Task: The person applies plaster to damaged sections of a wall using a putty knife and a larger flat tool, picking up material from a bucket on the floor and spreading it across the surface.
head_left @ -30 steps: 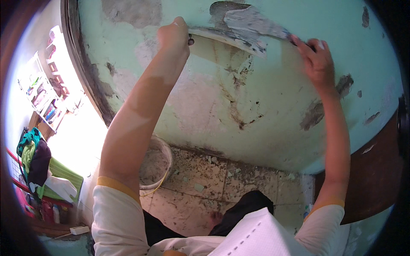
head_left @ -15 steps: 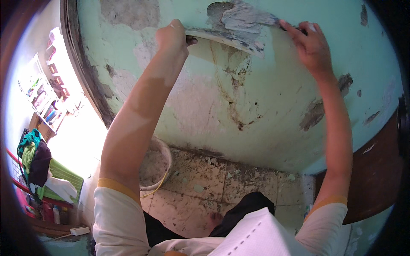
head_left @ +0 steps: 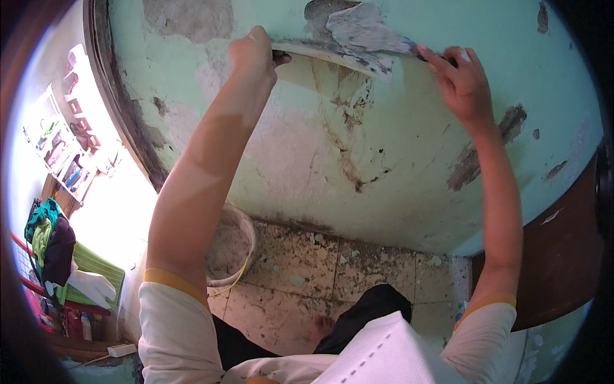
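My left hand [head_left: 251, 56] is closed round the dark grip of a wide flat filling blade [head_left: 378, 66]. That pale, smeared blade stretches to the right along the green wall [head_left: 409, 147]. In a pinching grip, my right hand [head_left: 465, 86] holds a putty knife [head_left: 407, 45], its blade pointing left and coated with grey putty. The knife's blade lies over the top side of the wide blade; whether they touch I cannot tell. Just above, a dark bare patch [head_left: 318, 18] shows in the paint, partly covered by the knife.
Below my left forearm a bucket [head_left: 251, 240] of grey material stands on the tiled floor [head_left: 281, 307], among paint flakes and debris. A dark brown wooden piece [head_left: 556, 262] is at the right. Leftward are a bright doorway, a green basket [head_left: 105, 265] and piled clothes [head_left: 54, 240].
My right hand has moved slightly down with the putty knife, whose blade sits closer over the wide blade. My left hand keeps its grip. The whole view has shifted a little.
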Available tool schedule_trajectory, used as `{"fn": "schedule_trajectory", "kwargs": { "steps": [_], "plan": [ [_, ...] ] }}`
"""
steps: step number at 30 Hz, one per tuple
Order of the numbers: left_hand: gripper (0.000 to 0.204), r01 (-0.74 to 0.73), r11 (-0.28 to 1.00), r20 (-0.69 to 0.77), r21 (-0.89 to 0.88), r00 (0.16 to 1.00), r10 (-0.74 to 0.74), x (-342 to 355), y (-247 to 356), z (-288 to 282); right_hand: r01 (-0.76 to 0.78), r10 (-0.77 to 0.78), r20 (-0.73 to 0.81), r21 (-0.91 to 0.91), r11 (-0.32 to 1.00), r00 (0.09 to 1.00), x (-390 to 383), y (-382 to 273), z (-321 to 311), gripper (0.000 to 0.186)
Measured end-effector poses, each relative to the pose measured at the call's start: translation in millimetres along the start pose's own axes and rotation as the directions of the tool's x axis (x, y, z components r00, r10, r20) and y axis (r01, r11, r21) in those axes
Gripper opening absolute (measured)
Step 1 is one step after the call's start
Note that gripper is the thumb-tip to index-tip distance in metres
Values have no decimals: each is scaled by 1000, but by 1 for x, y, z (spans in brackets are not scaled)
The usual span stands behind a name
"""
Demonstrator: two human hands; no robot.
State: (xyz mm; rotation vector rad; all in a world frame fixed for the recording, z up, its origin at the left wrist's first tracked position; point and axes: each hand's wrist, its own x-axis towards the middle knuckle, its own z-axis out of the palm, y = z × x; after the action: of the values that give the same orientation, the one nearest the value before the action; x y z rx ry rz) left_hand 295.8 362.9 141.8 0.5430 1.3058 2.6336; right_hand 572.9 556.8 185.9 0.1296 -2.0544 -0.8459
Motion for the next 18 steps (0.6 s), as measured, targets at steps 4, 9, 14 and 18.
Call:
{"fn": "schedule_trajectory", "kwargs": {
  "steps": [4,9,14,18],
  "plan": [
    [25,-29,999,50,-32,998,31,1,-5,1,-14,13,6,12,1000,1000,-25,35,-28,44],
    [25,-17,999,29,-40,999,18,7,-8,-1,5,-5,-6,28,1000,1000,-15,23,-31,45],
    [25,-4,1000,30,-24,1000,5,5,-6,-3,43,-43,-18,4,999,999,0,10,-12,47],
    [25,-26,998,38,-51,999,28,0,-9,1,9,-11,-47,-45,999,999,-7,34,-24,47]
  ]
}}
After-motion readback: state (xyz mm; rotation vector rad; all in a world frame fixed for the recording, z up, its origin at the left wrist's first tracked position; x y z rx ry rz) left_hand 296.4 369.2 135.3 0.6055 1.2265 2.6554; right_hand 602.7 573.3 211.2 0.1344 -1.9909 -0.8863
